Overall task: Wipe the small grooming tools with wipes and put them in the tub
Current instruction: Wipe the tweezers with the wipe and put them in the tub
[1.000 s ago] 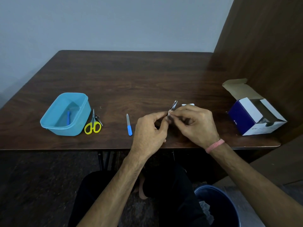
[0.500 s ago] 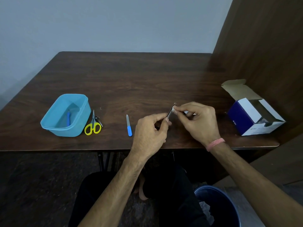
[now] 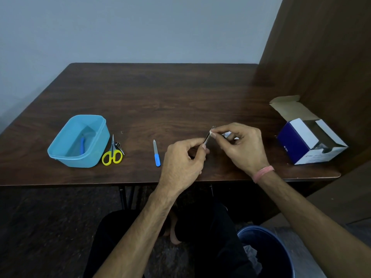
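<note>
My left hand pinches the lower end of a small slim metal tool over the table's front middle. My right hand pinches a white wipe round the tool's upper end. A light blue tub stands at the left with a blue-handled tool inside. Yellow-handled scissors lie right beside the tub, with a small metal clipper against them. A blue-handled nail file lies just left of my left hand.
An open blue and white cardboard box sits at the table's right end by a wooden panel. A dark blue bin with crumpled wipes stands on the floor below my right forearm. The table's front edge runs under my wrists.
My right hand has slid with the wipe up along the metal tool toward its tip. The left hand has kept its hold in about the same place.
</note>
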